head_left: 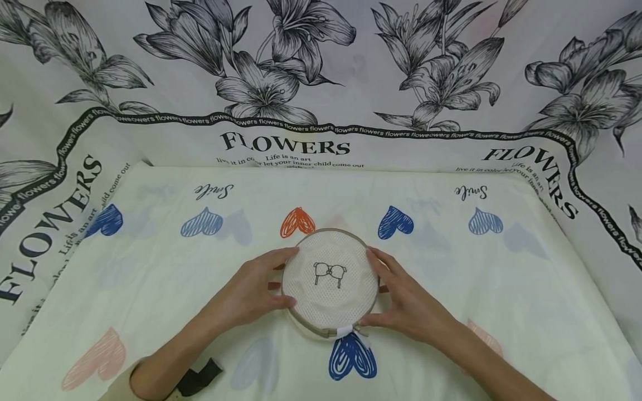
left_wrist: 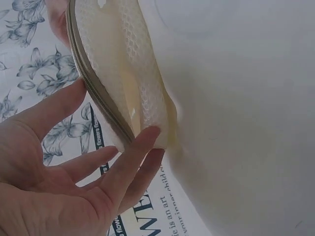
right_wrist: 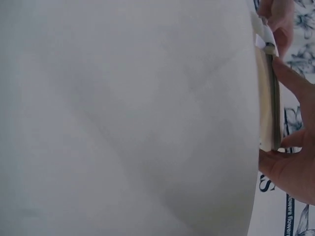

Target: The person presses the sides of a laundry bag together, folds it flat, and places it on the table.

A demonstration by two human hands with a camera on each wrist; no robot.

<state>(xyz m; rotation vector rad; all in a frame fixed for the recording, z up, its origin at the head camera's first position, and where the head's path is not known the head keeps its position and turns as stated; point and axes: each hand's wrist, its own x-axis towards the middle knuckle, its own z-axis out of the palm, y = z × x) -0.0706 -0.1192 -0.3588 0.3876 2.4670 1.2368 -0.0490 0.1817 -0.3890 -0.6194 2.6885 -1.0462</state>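
A round white mesh zip bag [head_left: 331, 303] sits between the two hands, its printed face turned up and a dark line drawing [head_left: 330, 274] of a bra-like shape near its centre. The left hand [head_left: 253, 289] grips its left edge, forefinger toward the far side, thumb on the near side, other fingertips tucked partly beneath. In the left wrist view, the fingers span the bag's thickness, one tip against the beige zip [left_wrist: 101, 96], others at the mesh wall. The right hand [head_left: 408, 295] holds the opposite edge likewise, its fingers set apart by roughly the bag's side, thumb just beside a white tab [head_left: 345, 331] at the near edge. Under the bag lies a pale heart-print cover [head_left: 165, 301] over the worktop; whether the underside touches it, I cannot tell. A blue heart [head_left: 353, 359] shows just below the near edge, an orange-red heart [head_left: 297, 221] just beyond the far one. Flower-print fabric [head_left: 361, 83] hangs behind.
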